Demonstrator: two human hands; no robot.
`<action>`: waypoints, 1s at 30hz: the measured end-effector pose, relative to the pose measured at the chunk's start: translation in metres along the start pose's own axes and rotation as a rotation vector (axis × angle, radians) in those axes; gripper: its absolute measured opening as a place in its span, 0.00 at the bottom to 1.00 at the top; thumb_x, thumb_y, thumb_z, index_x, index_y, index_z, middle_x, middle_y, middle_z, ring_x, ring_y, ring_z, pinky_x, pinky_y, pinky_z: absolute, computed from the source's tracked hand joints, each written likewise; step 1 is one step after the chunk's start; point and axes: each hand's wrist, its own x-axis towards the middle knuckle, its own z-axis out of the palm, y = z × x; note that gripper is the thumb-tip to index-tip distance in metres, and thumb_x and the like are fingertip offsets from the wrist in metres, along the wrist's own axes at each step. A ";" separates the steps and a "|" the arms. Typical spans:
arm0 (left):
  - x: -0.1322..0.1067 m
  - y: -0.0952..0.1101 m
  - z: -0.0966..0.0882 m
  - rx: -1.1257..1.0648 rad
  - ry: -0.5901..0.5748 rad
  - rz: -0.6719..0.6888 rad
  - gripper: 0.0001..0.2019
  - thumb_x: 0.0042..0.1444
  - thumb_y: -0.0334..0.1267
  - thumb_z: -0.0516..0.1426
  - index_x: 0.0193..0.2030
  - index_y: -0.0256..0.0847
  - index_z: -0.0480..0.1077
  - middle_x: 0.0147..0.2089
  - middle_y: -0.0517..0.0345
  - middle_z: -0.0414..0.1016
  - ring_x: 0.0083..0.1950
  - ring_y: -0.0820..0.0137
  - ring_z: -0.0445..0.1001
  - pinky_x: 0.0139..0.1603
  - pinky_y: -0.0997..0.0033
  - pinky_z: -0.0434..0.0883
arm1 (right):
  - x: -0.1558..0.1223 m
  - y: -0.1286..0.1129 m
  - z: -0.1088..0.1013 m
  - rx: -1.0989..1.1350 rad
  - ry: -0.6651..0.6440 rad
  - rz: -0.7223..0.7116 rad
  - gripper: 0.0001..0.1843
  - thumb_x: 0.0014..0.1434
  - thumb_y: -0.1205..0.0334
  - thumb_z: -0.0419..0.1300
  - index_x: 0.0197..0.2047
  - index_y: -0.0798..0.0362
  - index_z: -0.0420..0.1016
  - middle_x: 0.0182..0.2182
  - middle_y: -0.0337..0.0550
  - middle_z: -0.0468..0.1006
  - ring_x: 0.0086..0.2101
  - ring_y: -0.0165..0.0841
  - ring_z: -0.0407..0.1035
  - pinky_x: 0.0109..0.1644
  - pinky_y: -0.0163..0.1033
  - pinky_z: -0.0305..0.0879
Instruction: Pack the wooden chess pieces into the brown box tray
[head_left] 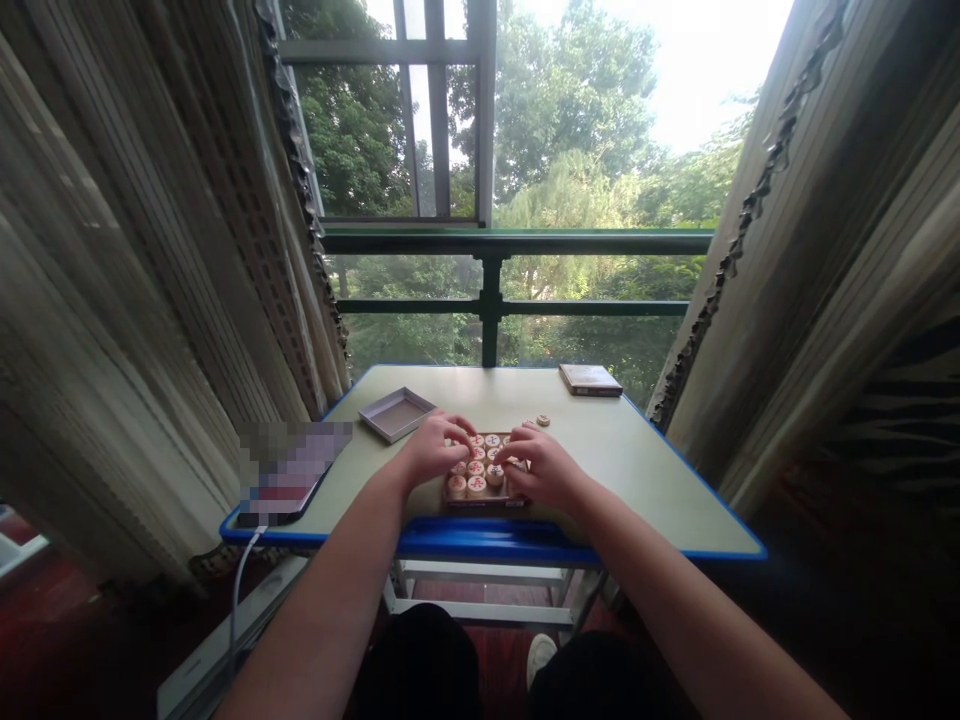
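A small brown box (480, 494) of round wooden chess pieces with red characters sits near the front edge of a pale table (645, 470). My left hand (435, 448) rests on the box's left side, its fingers curled and pinching at a piece near the top row. On the right side, my right hand (546, 462) has its fingers bent over the pieces. One loose piece (543, 420) lies on the table just behind my right hand.
An open shallow box lid (396, 413) lies at the back left. A closed flat box (590, 380) lies at the back right. A phone (289, 485) with a cable sits at the front left corner. Curtains hang on both sides; a window railing stands behind.
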 end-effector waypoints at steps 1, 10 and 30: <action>0.000 -0.001 0.001 0.003 0.009 -0.004 0.11 0.43 0.30 0.53 0.24 0.42 0.77 0.41 0.59 0.75 0.45 0.65 0.65 0.50 0.66 0.61 | 0.000 0.002 0.000 -0.006 0.009 0.015 0.08 0.49 0.70 0.58 0.29 0.52 0.78 0.26 0.41 0.68 0.31 0.32 0.60 0.38 0.38 0.57; 0.003 -0.008 0.006 0.044 0.044 -0.012 0.12 0.44 0.31 0.53 0.27 0.43 0.78 0.40 0.59 0.76 0.45 0.64 0.64 0.51 0.65 0.61 | 0.004 0.026 -0.003 -0.155 0.100 0.239 0.09 0.52 0.67 0.55 0.31 0.52 0.77 0.28 0.43 0.72 0.33 0.33 0.63 0.40 0.38 0.58; 0.003 -0.002 0.008 -0.010 0.006 0.055 0.13 0.45 0.31 0.51 0.25 0.39 0.78 0.35 0.60 0.79 0.38 0.68 0.68 0.45 0.69 0.64 | 0.005 0.026 -0.004 -0.157 0.102 0.255 0.09 0.52 0.67 0.55 0.30 0.52 0.77 0.27 0.43 0.72 0.32 0.33 0.64 0.38 0.37 0.59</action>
